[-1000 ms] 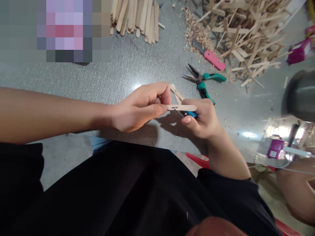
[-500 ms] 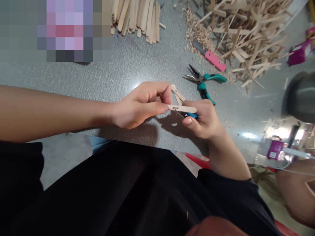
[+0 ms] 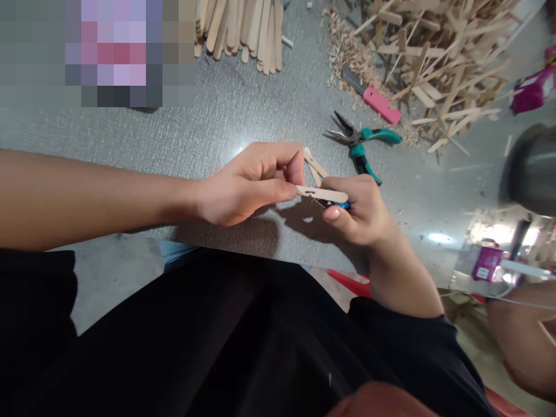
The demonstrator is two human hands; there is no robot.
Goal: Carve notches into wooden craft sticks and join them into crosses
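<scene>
A flat wooden craft stick (image 3: pixel 328 194) with a small dark notch cut into it is pinched between the thumb and bent fingers of my left hand (image 3: pixel 256 185). My right hand (image 3: pixel 358 208) is closed around a blue-handled hand tool (image 3: pixel 341 204); its dark metal end lies just under the stick, and most of it is hidden by my fingers. Whether its jaws touch the stick I cannot make out. Just behind my hands, two more craft sticks (image 3: pixel 316 162) lie on the table, one of them marked with a similar notch.
Teal-handled needle-nose pliers (image 3: pixel 358 139) lie spread beyond my right hand on the grey table (image 3: pixel 182 145). Past them are a pink-handled knife (image 3: pixel 382 105), wood shavings (image 3: pixel 351 52) and a heap of sticks (image 3: pixel 447 69). A row of sticks (image 3: pixel 243 29) lies at the back. Another person's arm (image 3: pixel 521 336) is at right.
Hardly anything differs. The free end of the craft stick has dipped slightly toward me; both hands keep their grips in nearly the same place.
</scene>
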